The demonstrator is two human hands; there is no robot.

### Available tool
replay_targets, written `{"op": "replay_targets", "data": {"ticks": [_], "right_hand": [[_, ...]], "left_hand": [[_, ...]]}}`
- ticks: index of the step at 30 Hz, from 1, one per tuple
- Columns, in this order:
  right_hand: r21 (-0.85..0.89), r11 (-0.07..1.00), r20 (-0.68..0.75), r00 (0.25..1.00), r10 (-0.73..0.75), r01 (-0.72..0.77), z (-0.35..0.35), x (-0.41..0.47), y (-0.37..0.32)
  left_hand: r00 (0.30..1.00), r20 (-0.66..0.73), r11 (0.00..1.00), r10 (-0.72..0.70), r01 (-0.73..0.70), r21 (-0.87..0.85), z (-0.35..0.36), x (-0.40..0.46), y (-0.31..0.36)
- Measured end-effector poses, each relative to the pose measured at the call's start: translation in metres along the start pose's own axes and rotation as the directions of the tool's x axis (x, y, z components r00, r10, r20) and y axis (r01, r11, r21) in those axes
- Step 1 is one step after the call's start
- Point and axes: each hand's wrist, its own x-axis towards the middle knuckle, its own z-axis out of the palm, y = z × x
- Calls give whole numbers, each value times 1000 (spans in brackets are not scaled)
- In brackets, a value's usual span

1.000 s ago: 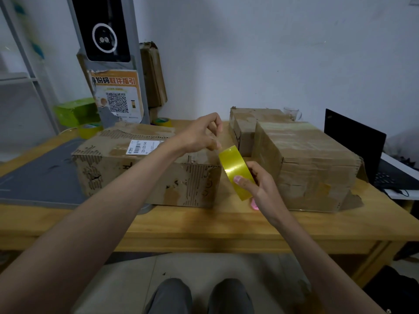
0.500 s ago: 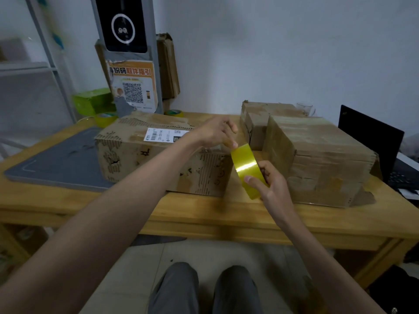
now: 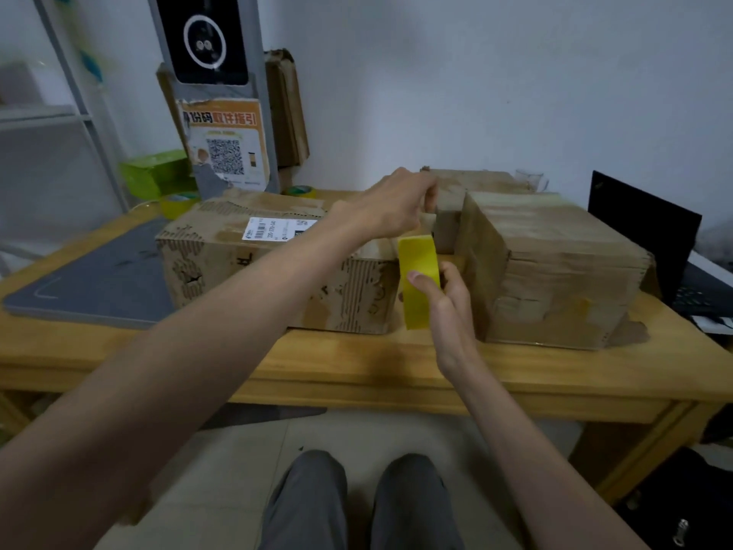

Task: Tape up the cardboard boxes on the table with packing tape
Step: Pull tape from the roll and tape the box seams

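L hand (image 3: 390, 210) rose off tape roll (image 3: 418, 279); R hand (image 3: 448, 307) fingers grip it.

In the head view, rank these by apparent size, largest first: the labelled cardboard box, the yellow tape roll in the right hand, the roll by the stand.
1. Labelled cardboard box.
2. Yellow tape roll, though it sits nearer the camera.
3. Roll by the stand, farther back, so its true size against the held roll is unsure.

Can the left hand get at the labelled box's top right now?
Probably yes: the left hand hovers just above the labelled box, its top unobstructed, though its fingers seem busy pinching at the tape roll.
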Motion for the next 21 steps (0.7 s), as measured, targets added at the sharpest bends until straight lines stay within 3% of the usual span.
{"op": "replay_targets", "data": {"ticks": [6,11,21], "right_hand": [[-43,998,-7,998,55,-55,4,-3,4],[-19,997,1,997,78,-78,-8,-3,10],[-23,988,-29,988,150,-150,-11,0,19]], "left_hand": [[997,70,998,10,-14,63,3,4,-1],[993,117,997,-19,28,-77,-13,14,-2],[993,114,998,31,-25,-56,13,19,-1]]}}
